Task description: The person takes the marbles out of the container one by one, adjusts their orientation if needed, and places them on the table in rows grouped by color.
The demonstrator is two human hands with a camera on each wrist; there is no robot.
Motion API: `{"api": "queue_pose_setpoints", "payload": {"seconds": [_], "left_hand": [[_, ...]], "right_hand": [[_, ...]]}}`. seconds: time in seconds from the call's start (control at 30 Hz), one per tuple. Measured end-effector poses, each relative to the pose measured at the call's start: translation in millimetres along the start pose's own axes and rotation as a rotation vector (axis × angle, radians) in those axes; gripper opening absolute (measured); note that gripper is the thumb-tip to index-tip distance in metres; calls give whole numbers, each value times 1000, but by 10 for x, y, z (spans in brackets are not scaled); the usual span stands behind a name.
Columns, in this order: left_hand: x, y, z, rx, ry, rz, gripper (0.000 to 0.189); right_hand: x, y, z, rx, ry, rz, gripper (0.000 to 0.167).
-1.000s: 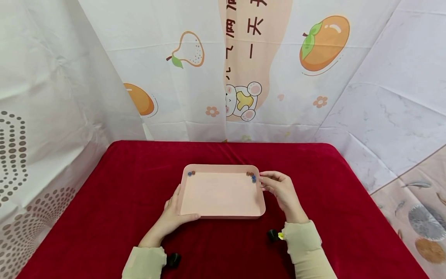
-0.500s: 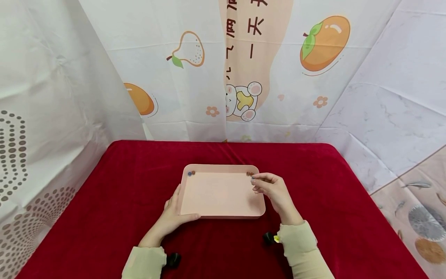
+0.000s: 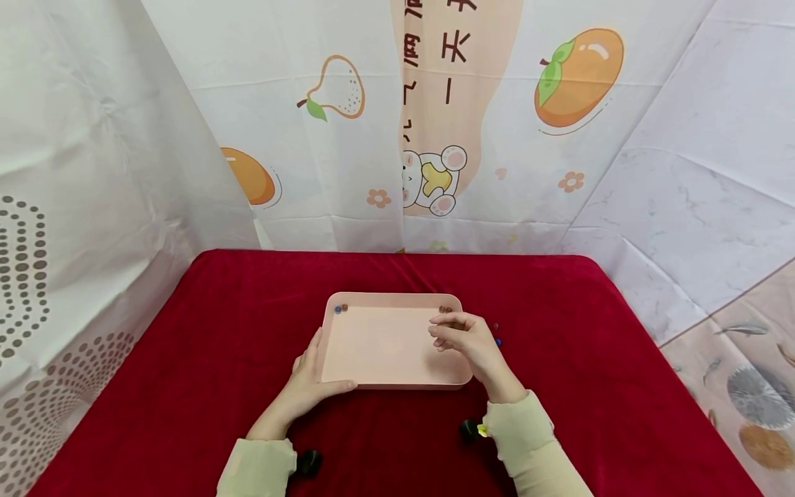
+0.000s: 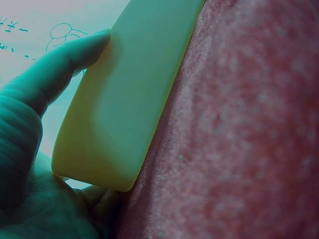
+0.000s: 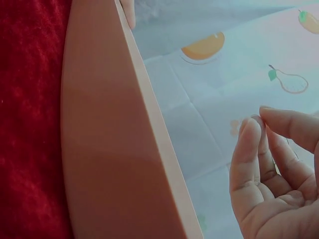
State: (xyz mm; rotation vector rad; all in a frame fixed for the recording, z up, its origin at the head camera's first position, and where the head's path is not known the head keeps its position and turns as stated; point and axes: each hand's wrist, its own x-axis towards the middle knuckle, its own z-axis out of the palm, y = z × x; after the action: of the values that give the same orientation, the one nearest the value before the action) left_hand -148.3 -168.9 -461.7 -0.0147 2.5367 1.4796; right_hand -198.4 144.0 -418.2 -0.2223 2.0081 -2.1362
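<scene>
My left hand [image 3: 304,382] holds the left side of a shallow pink tray [image 3: 385,348], thumb along the front rim. In the left wrist view its fingers [image 4: 65,62] rest against the tray's wall. Over the tray's right part is my right hand [image 3: 467,339], thumb and forefinger pinched together. A small rounded thing, like a marble [image 5: 256,118], shows between those fingertips in the right wrist view, mostly covered. Inside the tray, a blue marble [image 3: 338,309] and a brown marble [image 3: 344,308] sit at the back left corner. Two brown marbles [image 3: 442,309] are at the back right.
Right of the tray, a blue marble [image 3: 498,342] and a small dark marble [image 3: 496,326] lie on the red cloth [image 3: 577,331], partly beside my right hand. A white printed curtain [image 3: 279,103] hangs behind the table.
My right hand has moved left from the tray's right rim to over its inside, now covering the spot of the blue marbles there. Marbles on the cloth have come into view. My left hand stays put.
</scene>
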Motion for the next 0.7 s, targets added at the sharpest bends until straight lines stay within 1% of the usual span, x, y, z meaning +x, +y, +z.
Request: {"api": "queue_pose_setpoints", "payload": {"seconds": [0.17, 0.33, 0.5, 0.7], "left_hand": [[0, -2, -1, 4, -1, -2, 126], [-2, 4, -1, -2, -2, -6, 126], [-4, 0, 0, -6, -4, -6, 126], [5, -11, 0, 1, -5, 2, 125]], "right_hand": [[22, -43, 55, -34, -10, -3, 30], [50, -81, 87, -58, -27, -1, 32], [79, -117, 100, -98, -48, -5, 32], [131, -170, 122, -128, -61, 14, 31]]}}
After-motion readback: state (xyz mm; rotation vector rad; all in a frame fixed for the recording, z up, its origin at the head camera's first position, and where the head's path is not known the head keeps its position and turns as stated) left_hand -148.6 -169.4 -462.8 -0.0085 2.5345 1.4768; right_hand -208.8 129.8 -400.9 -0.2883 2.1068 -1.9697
